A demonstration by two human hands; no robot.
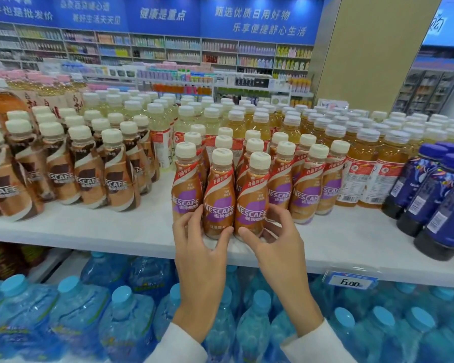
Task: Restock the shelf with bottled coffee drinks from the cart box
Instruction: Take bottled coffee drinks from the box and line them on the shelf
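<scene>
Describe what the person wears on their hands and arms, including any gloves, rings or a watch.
The left hand and right hand are bare: no gloves, rings or watch show. Both arms are in white long sleeves. The left sleeve and right sleeve have plain cuffs that end at the wrist, with no visible markings.

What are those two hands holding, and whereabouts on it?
The left hand grips the middle front coffee bottle and the right hand the right front coffee bottle, both low, near the base.
</scene>
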